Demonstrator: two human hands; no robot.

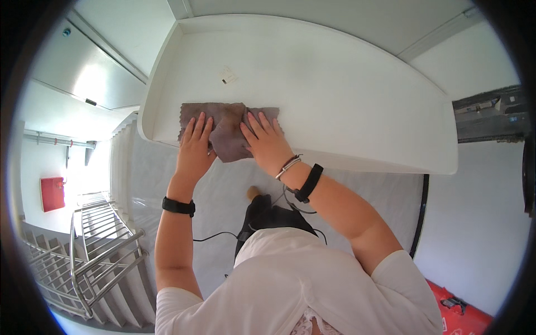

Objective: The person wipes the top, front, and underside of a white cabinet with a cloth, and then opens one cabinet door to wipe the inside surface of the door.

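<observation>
A grey-brown cloth (229, 125) with zigzag-cut edges lies rumpled on a white shelf-like desk (356, 113), its lower corner hanging past the front edge. My left hand (195, 144) rests palm down on the cloth's left part, fingers spread. On its right part my right hand (268, 140) is laid flat, also with the fingers apart. A fold of the cloth rises between the two hands. Neither hand is closed around it. Beyond the cloth, a small pale sticker or paper scrap (227, 76) with a dark mark sits on the desk surface.
A raised rim (157, 79) borders the desk's left and back. To the left, metal railings (106, 255) run beside stairs (121, 301). Thin cables (215, 235) hang near my legs. A dark object (488, 113) is at the right wall, and a red item (456, 307) lies lower right.
</observation>
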